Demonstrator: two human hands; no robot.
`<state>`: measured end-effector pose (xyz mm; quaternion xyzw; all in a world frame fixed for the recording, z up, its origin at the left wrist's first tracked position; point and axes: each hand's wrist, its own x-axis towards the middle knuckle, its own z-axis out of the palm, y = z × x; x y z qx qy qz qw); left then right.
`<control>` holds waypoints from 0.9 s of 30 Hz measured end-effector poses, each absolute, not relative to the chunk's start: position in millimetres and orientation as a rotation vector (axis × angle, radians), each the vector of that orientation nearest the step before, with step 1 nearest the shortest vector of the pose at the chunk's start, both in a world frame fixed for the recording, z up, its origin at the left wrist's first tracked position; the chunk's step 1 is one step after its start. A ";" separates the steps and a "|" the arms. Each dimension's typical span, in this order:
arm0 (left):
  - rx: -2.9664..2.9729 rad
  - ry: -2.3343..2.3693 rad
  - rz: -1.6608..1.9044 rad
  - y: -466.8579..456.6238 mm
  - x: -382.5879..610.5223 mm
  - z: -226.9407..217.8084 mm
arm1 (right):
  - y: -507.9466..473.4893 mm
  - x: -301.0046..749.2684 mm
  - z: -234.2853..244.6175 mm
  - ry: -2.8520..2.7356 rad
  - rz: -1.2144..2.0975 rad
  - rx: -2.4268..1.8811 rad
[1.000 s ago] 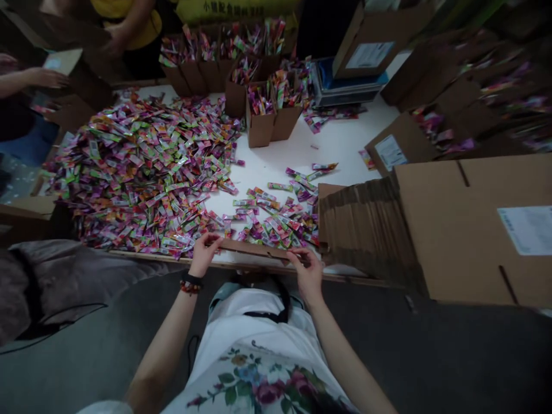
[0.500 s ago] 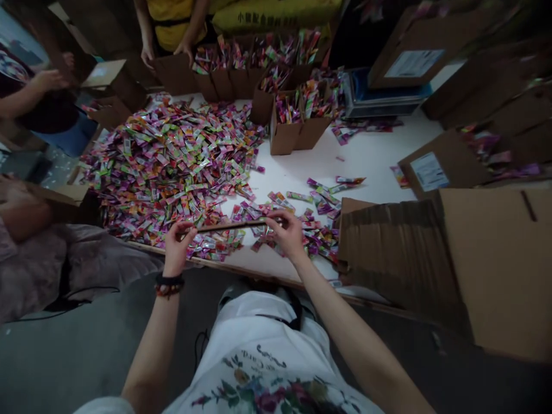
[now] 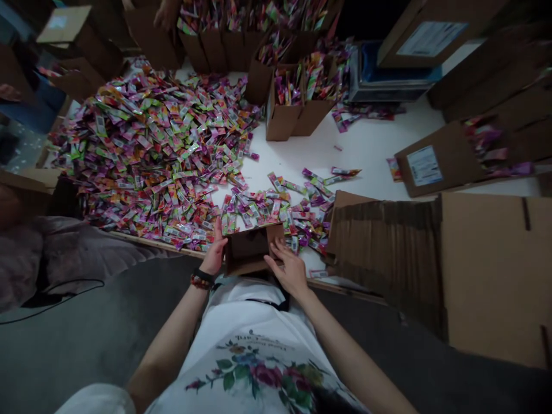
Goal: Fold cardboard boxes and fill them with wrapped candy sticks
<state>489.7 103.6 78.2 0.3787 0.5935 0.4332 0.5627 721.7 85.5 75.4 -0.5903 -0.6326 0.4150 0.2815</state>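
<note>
Both my hands are at the table's near edge on a small brown cardboard box (image 3: 252,248), which stands open with its dark inside showing. My left hand (image 3: 214,250) grips its left wall, and my right hand (image 3: 288,270) presses on its right side with the fingers spread. Just beyond the box lie loose pink, green and silver sachets (image 3: 267,210), which spread left into a large heap of sachets (image 3: 150,155). A beaded bracelet and dark band circle my left wrist.
Filled cardboard boxes (image 3: 297,98) stand on the white table (image 3: 357,144), with a weighing scale (image 3: 388,75) behind them. A stack of flattened cartons (image 3: 383,247) and a large carton sheet (image 3: 491,270) lie to the right. A co-worker's hand (image 3: 166,11) shows at the top edge.
The flat cardboard strip held between my hands has opened into a box shape. My hands have moved closer together, and the view has shifted slightly.
</note>
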 end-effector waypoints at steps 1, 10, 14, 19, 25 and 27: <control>0.854 1.310 0.968 103.4 482.3 76.6 | 85.3 728.2 77.6 -1.870 1.113 -1.541; 1.148 1.533 0.709 123.6 477.4 53.0 | 100.6 711.3 80.2 -2.187 0.474 -1.819; 1.456 1.267 0.196 156.6 458.9 84.9 | 124.9 698.4 81.8 -2.424 0.480 -1.811; 2.013 1.353 -0.173 142.2 508.3 99.5 | 120.5 703.7 66.7 -2.562 0.585 -1.660; 2.293 1.435 -0.261 109.4 546.0 76.4 | 106.2 720.5 42.7 -2.493 0.815 -1.396; 2.269 1.407 -0.280 111.4 541.8 80.9 | 118.6 737.0 27.0 -2.153 0.967 -1.423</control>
